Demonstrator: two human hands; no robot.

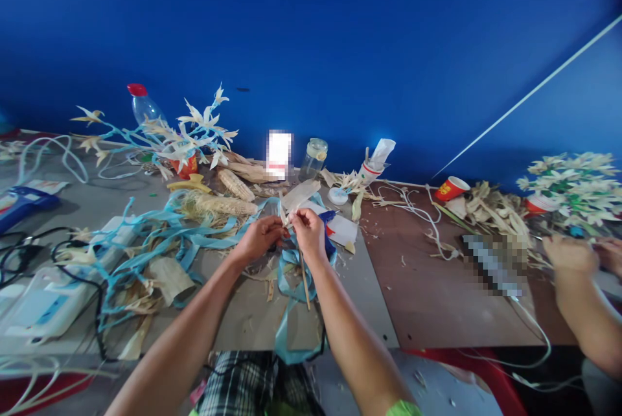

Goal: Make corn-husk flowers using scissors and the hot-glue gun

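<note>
My left hand (262, 236) and my right hand (310, 229) meet over the middle of the table, fingertips pinched together. Between them is a pale dried corn husk (302, 194), its broad strip standing up above the fingers. A thin stick (305, 278) hangs below my right hand; whether it is joined to the husk is hidden by the fingers. Light blue ribbon (287, 338) trails under both hands to the table's front edge. Just behind my right hand lie a dark blue tool (329, 242), partly covered, and a white piece (344, 232).
Blue-wrapped branches with husk flowers (194, 124) stand at back left; more branches (111, 273) lie by a white power strip (53, 302). Corn cobs (236, 184), a glass jar (313, 158) and a red cup (451, 188) sit farther back. A co-worker's hand (571, 254) is at right, beside a phone (490, 264).
</note>
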